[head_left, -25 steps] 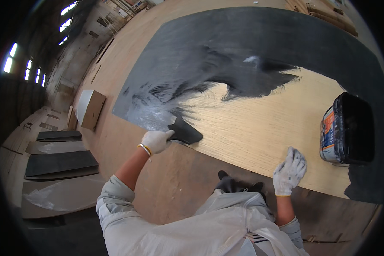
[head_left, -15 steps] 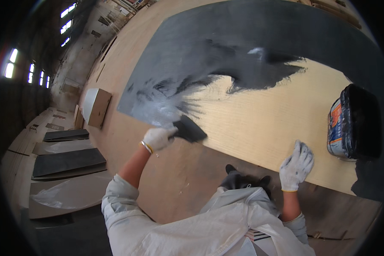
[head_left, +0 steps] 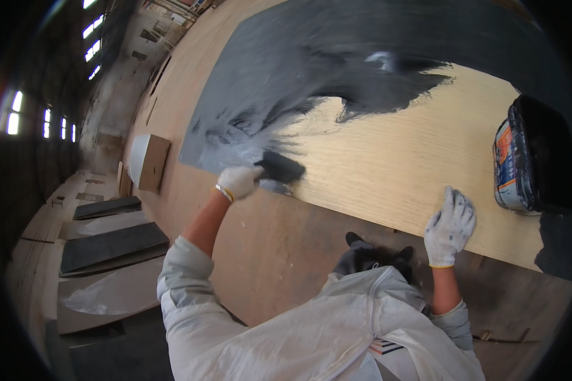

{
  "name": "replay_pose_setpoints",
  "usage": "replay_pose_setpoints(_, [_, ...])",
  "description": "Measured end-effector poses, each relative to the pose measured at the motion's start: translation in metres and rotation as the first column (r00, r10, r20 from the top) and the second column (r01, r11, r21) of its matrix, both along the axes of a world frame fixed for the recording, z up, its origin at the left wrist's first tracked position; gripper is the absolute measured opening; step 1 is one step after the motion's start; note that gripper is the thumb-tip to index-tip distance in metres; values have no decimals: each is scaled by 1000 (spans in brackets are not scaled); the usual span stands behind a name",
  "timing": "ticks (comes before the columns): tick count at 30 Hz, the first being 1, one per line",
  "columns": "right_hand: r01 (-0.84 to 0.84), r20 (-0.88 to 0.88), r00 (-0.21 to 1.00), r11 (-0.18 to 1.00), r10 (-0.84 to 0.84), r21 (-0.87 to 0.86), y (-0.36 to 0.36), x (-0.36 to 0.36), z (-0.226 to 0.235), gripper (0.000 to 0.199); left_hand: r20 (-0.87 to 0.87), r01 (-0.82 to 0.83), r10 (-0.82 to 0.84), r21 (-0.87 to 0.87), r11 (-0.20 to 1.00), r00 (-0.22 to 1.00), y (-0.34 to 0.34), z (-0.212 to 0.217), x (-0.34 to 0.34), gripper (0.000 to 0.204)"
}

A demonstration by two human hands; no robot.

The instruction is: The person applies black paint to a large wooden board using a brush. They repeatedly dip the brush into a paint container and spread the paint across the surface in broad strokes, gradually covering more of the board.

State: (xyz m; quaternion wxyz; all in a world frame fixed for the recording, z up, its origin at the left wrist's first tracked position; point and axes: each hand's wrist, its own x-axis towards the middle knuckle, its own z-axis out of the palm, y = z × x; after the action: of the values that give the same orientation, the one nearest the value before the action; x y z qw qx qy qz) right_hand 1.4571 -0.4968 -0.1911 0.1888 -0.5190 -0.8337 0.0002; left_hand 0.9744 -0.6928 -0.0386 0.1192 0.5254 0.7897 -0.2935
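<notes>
My left hand (head_left: 239, 183), in a white knit glove, grips a wide, flat black brush (head_left: 281, 167), slightly blurred. The brush is at the near left edge of a large wood-grain board (head_left: 375, 165), where dark grey paint (head_left: 286, 51) meets bare pale wood. The paint has feathery streaks along its border and covers the far and left parts. My right hand (head_left: 451, 227), gloved with dark stains on its fingertips, lies over the board's near edge with fingers stretched out and nothing held. Right of it, a rectangular paint bucket (head_left: 521, 159) with a coloured label and black-smeared rim stands on the board.
Left on the brown floor (head_left: 260, 247) are a pale box-shaped block (head_left: 149, 162) and several low stacks of panels (head_left: 114, 247), some dark, some under clear plastic (head_left: 102, 295). My shoes (head_left: 356, 239) are just below the board's near edge. Windows (head_left: 14, 113) line a dark wall.
My left hand and the brush have shifted slightly up along the board's near left edge. The whole view has moved a little; my right hand keeps its place on the near edge.
</notes>
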Motion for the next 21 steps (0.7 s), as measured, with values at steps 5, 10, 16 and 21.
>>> replay_pose_setpoints(5, [20, -37, 999, 1000, -20, 20, 3, -2, 1, 70, 33, -38, 39, -19, 999, 999, -19, 12, 23, 46])
replay_pose_setpoints(10, [-17, -26, 1000, 1000, 16, -18, 2, 0, 4, 69, 7, -26, 26, -22, 999, 1000, -26, 5, 25, 46])
replay_pose_setpoints(16, [-18, -59, 998, 1000, 17, -11, 0, -2, 6, 67, 23, -133, 135, -84, 988, 991, -23, 19, 68, 47])
replay_pose_setpoints(21, [-19, -54, 998, 1000, 20, 11, 2, 1, 3, 65, 67, -138, 144, -84, 987, 987, 3, 23, 120, 45])
